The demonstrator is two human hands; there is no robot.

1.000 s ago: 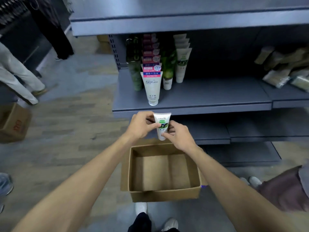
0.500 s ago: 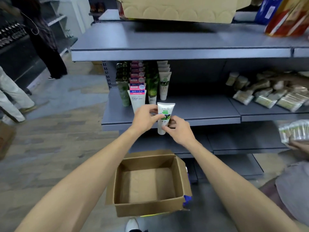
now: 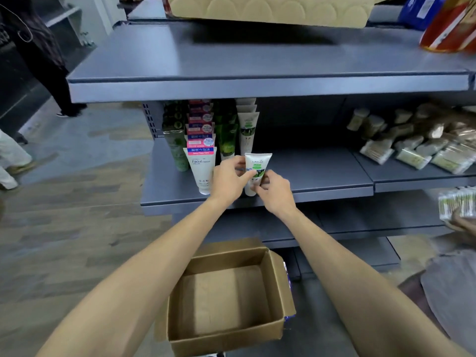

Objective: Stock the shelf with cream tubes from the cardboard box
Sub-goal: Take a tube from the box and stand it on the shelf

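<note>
Pinching one cream tube (image 3: 257,168) upright, left hand (image 3: 228,180) and right hand (image 3: 277,193) grip it above the shelf (image 3: 322,173); one cardboard box (image 3: 226,336) below.

Your left hand (image 3: 228,180) and right hand (image 3: 274,193) hold a white cream tube (image 3: 256,166) upright over the grey shelf (image 3: 322,173).

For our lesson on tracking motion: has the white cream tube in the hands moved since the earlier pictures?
Yes. The white cream tube has gone up from beside the cardboard box to the middle shelf, in front of its matching row.
</note>
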